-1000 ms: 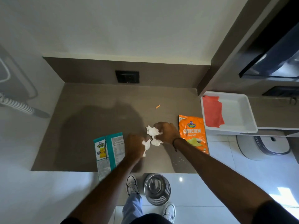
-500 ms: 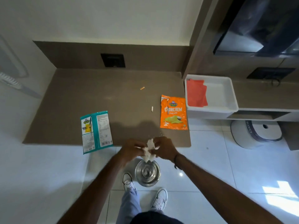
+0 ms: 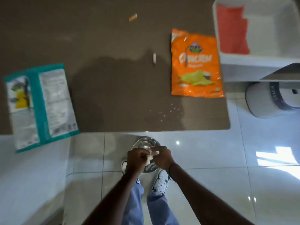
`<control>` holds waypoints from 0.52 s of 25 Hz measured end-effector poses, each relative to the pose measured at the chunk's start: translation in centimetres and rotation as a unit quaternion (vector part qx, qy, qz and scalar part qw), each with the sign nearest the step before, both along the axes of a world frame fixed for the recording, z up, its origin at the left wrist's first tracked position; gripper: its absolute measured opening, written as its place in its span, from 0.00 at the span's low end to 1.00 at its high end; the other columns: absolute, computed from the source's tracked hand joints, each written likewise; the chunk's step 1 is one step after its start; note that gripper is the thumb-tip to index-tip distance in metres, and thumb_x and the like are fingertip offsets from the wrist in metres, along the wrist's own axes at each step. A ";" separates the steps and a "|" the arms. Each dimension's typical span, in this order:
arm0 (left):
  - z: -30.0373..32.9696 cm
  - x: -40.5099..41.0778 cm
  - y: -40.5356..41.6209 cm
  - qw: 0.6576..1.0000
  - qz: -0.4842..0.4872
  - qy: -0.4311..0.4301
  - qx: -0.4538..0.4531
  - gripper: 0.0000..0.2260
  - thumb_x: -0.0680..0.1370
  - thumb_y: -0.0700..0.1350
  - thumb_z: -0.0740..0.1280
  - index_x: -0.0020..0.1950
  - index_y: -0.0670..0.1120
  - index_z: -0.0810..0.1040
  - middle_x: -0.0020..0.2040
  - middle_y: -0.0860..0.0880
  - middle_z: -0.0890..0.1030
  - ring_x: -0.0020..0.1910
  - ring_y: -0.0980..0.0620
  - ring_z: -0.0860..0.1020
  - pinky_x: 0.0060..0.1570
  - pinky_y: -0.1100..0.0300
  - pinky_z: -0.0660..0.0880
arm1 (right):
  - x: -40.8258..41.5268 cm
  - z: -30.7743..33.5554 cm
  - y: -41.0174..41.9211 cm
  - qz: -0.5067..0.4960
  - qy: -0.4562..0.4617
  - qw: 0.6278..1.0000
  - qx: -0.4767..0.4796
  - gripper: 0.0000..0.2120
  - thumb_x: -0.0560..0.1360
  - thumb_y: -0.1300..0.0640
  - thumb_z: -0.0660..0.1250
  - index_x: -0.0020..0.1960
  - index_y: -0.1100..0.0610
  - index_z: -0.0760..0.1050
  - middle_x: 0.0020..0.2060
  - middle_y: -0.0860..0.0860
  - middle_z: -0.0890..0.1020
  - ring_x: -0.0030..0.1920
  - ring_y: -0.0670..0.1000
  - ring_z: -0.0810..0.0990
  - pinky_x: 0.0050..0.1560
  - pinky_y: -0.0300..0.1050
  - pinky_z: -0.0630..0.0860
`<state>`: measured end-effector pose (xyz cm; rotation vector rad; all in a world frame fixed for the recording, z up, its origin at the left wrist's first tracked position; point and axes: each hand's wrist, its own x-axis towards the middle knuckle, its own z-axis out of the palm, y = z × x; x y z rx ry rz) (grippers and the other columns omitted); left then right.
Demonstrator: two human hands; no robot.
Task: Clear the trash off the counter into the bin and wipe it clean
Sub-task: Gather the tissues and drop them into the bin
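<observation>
Fingers (image 3: 146, 155) of both hands curl inward and pinch one crumpled white tissue (image 3: 152, 154) between them. Left hand (image 3: 136, 161) and right hand (image 3: 162, 158) sit close together, knuckles up, tissue wedged in the gap. Directly under the fingers: a round metal bin (image 3: 142, 144) on the tiled floor, its far rim showing just beyond the knuckles; something pale lies inside it, too unclear to name. Nearer than the fingers: two white shoes and blue trouser legs.

Beyond the bin, the brown surface (image 3: 113, 78) starts. Just past its near edge, ahead and slightly right of the fingers: scattered white crumbs (image 3: 168, 111). Farther, to the right: an orange chip bag (image 3: 195, 65), lying flat. Just left of that bag: a small white stub (image 3: 154, 58). Far left of the fingers: a teal and white packet (image 3: 40, 106), flat, its near end overhanging the surface edge. Farthest ahead: a small orange scrap (image 3: 133, 17). Far right, beyond the surface: a white tray (image 3: 267, 30) holding a red cloth (image 3: 232, 30).
</observation>
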<state>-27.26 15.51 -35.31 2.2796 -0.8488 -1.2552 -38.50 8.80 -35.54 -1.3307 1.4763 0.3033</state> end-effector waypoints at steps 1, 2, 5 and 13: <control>-2.7 -0.2 0.8 1.000 -0.001 -0.010 -0.001 0.12 0.70 0.33 0.67 0.45 0.41 0.90 0.46 0.43 0.91 0.47 0.49 0.88 0.51 0.59 0.82 | -0.2 -2.3 0.4 0.001 -0.002 1.000 0.013 0.21 0.71 0.65 0.69 0.62 0.55 0.83 0.62 0.55 0.84 0.64 0.54 0.80 0.60 0.35 0.73; -5.1 -0.4 1.6 1.000 0.000 -0.014 0.006 0.14 0.70 0.30 0.67 0.49 0.40 0.90 0.49 0.42 0.91 0.50 0.47 0.88 0.52 0.61 0.81 | -0.7 -4.3 0.8 0.002 -0.005 1.000 0.023 0.21 0.71 0.63 0.69 0.63 0.53 0.82 0.64 0.55 0.82 0.66 0.55 0.79 0.64 0.38 0.73; -7.8 -0.5 4.2 0.999 -0.027 -0.023 0.033 0.21 0.72 0.29 0.67 0.62 0.40 0.86 0.60 0.42 0.88 0.60 0.45 0.85 0.64 0.56 0.79 | -2.4 -6.0 2.3 0.004 0.017 1.000 0.012 0.21 0.73 0.62 0.66 0.64 0.51 0.81 0.64 0.55 0.82 0.66 0.56 0.79 0.68 0.46 0.74; 8.4 0.2 4.9 0.997 0.053 -0.049 -0.008 0.07 0.76 0.33 0.70 0.51 0.35 0.86 0.50 0.37 0.89 0.50 0.40 0.87 0.56 0.49 0.82 | -2.6 9.9 3.8 -0.009 -0.010 1.000 -0.016 0.09 0.72 0.62 0.69 0.48 0.57 0.87 0.48 0.55 0.89 0.55 0.55 0.86 0.62 0.44 0.77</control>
